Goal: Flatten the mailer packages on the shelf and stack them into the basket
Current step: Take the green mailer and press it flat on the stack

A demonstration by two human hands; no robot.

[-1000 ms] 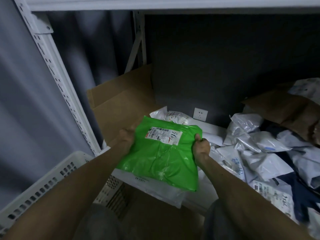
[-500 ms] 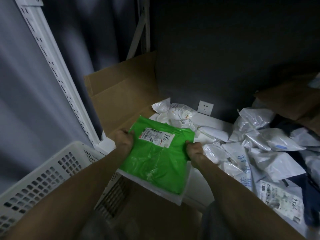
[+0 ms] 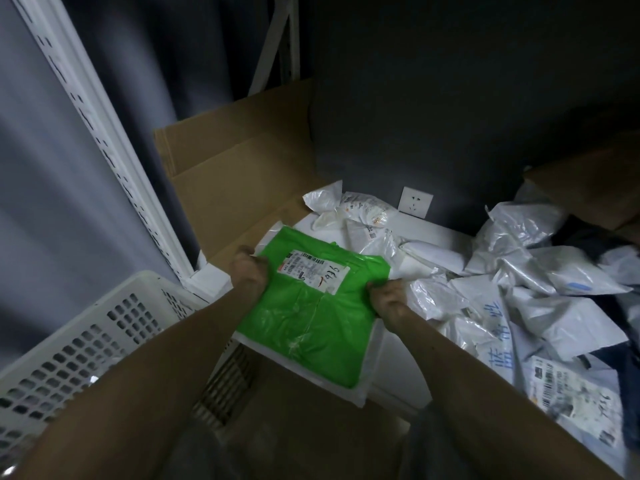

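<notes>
A green mailer [image 3: 311,320] with a white shipping label lies flat on a white mailer [image 3: 372,379] at the front edge of the shelf. My left hand [image 3: 247,270] grips the green mailer's left edge. My right hand [image 3: 388,301] pinches its right edge. A white perforated basket [image 3: 86,327] stands low on the left, beside the shelf post. A heap of crumpled white and grey mailers [image 3: 519,282] covers the shelf to the right.
A flattened cardboard box [image 3: 235,174] leans against the back left of the shelf. A white slotted shelf post [image 3: 114,143] rises on the left. A wall socket [image 3: 415,201] sits on the dark back wall. More cardboard [image 3: 588,181] lies at the far right.
Both hands have brought the green mailer down from the air onto the white mailer at the shelf edge. The view has tilted downward, showing more of the basket.
</notes>
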